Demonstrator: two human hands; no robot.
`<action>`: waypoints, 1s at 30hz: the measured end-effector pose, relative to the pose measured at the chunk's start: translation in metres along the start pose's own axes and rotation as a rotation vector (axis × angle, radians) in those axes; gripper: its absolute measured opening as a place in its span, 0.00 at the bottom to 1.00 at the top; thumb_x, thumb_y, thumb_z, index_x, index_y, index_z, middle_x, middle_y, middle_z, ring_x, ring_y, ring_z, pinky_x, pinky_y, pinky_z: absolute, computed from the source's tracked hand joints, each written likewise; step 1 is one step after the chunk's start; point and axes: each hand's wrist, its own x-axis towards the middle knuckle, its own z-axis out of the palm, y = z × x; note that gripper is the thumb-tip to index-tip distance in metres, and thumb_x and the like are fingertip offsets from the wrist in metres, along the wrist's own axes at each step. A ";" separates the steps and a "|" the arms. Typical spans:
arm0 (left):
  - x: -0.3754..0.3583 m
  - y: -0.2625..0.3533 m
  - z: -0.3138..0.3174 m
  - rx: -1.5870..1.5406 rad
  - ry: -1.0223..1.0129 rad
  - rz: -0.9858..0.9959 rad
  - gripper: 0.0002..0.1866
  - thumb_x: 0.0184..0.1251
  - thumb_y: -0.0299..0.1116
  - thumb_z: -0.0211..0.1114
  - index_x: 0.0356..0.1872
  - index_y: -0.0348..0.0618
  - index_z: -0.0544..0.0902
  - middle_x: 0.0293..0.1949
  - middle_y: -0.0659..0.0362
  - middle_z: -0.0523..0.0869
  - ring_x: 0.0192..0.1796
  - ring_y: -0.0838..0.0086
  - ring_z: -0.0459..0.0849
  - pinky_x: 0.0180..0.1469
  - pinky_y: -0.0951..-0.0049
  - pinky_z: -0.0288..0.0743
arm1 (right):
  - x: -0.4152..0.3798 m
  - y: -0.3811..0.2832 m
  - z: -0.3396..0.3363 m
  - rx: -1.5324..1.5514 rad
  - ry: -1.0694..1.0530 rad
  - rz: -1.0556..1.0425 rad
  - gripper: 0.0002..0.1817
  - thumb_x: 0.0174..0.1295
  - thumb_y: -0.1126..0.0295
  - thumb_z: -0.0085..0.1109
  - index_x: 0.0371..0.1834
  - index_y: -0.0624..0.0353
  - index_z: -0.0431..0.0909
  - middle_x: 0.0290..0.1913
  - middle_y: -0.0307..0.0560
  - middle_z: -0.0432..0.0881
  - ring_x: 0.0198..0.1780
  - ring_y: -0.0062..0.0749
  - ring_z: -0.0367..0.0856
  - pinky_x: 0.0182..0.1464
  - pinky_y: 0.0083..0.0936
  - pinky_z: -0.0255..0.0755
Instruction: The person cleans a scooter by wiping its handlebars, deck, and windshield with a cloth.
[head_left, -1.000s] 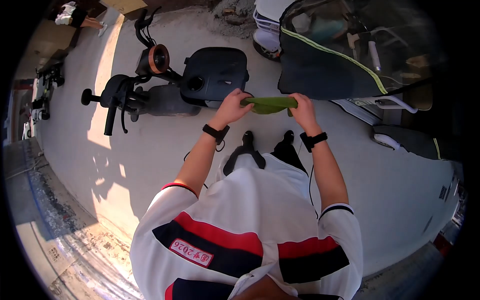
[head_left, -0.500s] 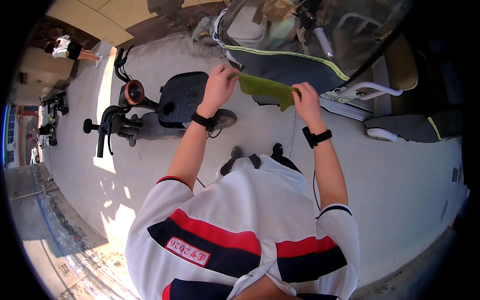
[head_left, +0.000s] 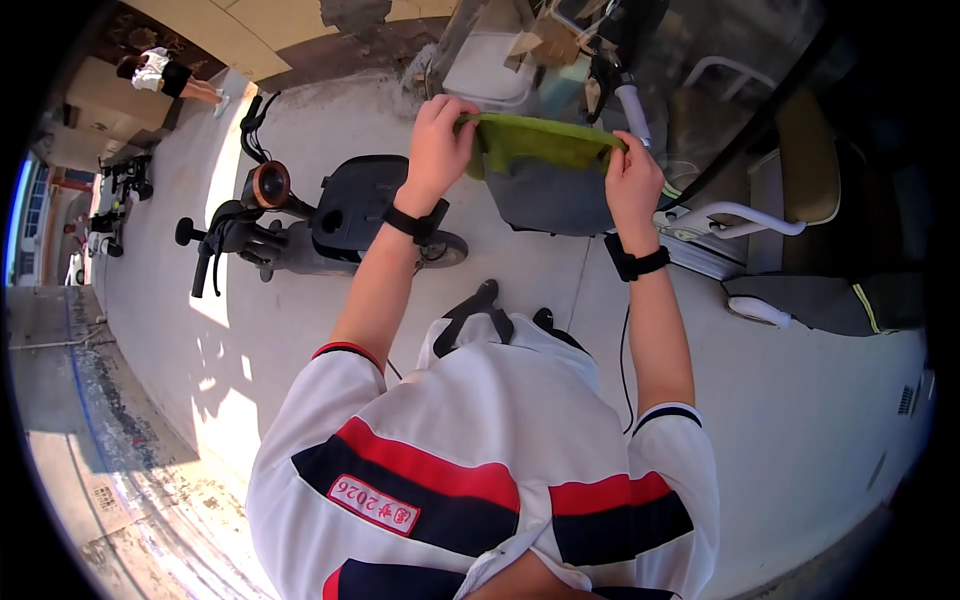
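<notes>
A green cloth (head_left: 545,138) is stretched out between my two hands at the upper middle of the view. My left hand (head_left: 441,145) pinches its left corner, and my right hand (head_left: 633,185) pinches its right end. The cloth's top edge is nearly straight, and its lower part hangs in front of a dark grey cover (head_left: 560,200) on a vehicle with a clear plastic screen. Both wrists wear black bands.
A black electric scooter (head_left: 300,225) stands on the pale concrete floor (head_left: 480,400) at left. At upper right is the covered vehicle with a white handle (head_left: 750,215). A person (head_left: 175,78) is at far upper left, beyond parked scooters (head_left: 120,195).
Both hands have risen a little and moved slightly apart. The cloth is spread wider and higher, now before the vehicle's cover. The view has shifted, and my feet have changed position.
</notes>
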 end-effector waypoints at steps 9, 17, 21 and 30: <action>0.047 -0.044 0.001 -0.034 0.281 -0.092 0.10 0.62 0.15 0.61 0.39 0.40 0.82 0.34 0.56 0.76 0.37 0.67 0.78 0.38 0.69 0.75 | 0.047 -0.045 0.028 0.061 0.333 -0.304 0.20 0.62 0.77 0.61 0.59 0.61 0.79 0.52 0.58 0.82 0.54 0.56 0.81 0.57 0.42 0.75; 0.106 -0.080 0.019 -0.304 0.364 -0.127 0.08 0.70 0.17 0.58 0.46 0.37 0.79 0.36 0.59 0.81 0.34 0.76 0.80 0.38 0.76 0.75 | 0.105 -0.082 0.066 -0.003 0.380 -0.369 0.35 0.64 0.75 0.57 0.76 0.65 0.60 0.67 0.66 0.71 0.67 0.67 0.68 0.69 0.49 0.64; 0.112 -0.084 0.032 -0.393 0.340 -0.026 0.09 0.70 0.17 0.59 0.47 0.36 0.79 0.39 0.57 0.82 0.39 0.75 0.82 0.44 0.75 0.76 | 0.123 -0.094 0.091 -0.077 0.361 -0.454 0.36 0.65 0.76 0.54 0.78 0.65 0.57 0.70 0.67 0.68 0.69 0.70 0.65 0.70 0.50 0.62; 0.088 -0.058 0.040 -0.294 0.363 0.175 0.12 0.58 0.17 0.64 0.44 0.40 0.82 0.45 0.51 0.82 0.52 0.52 0.79 0.55 0.59 0.72 | 0.097 -0.082 0.132 -0.073 0.075 -0.475 0.38 0.63 0.77 0.52 0.78 0.68 0.52 0.71 0.74 0.64 0.70 0.73 0.63 0.71 0.52 0.62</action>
